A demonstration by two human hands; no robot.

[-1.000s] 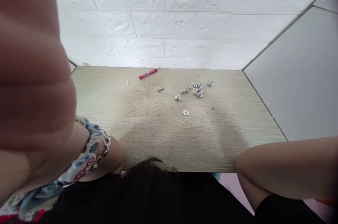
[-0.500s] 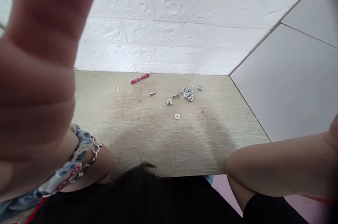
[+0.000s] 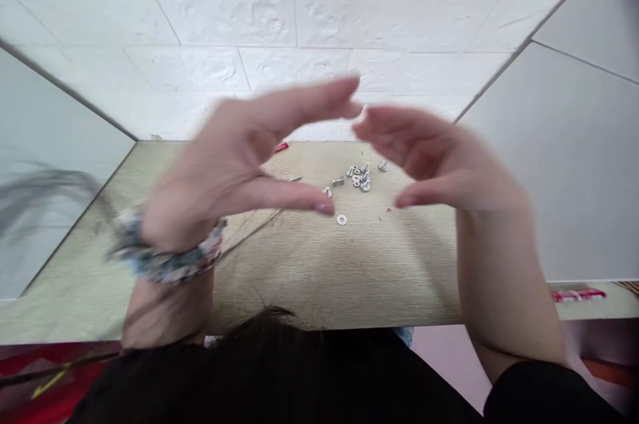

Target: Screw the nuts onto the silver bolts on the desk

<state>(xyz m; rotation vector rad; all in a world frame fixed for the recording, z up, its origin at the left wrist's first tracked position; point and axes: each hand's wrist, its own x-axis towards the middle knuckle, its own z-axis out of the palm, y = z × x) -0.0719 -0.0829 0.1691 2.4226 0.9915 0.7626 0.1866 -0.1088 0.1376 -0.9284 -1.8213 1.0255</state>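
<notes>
My left hand point(image 3: 239, 158) is raised over the tabletop, its thumb and fingers spread wide with nothing between them. Facing it from the right, my right hand point(image 3: 434, 158) curves with thumb and fingers apart, also holding nothing. The fingertips of both come close together in view; whether they touch I cannot tell. Beyond and below them lies a cluster of screws with washers point(image 3: 363, 178). A single flat washer point(image 3: 341, 219) rests nearer to me. One screw point(image 3: 338, 181) lies beside the cluster, and another screw point(image 3: 295, 178) shows partly past my left thumb.
The wooden tabletop point(image 3: 319, 277) runs back to a white brick-patterned wall point(image 3: 329, 18). Grey-white panels stand at left point(image 3: 54, 164) and right point(image 3: 574, 164). A red stick-like item point(image 3: 281, 147) is mostly hidden behind my left hand. Another red item point(image 3: 579, 295) lies at far right.
My left hand has moved away from close before the camera, out over the table. My right hand has come in from the right edge, facing it. The screws and washer lie unmoved.
</notes>
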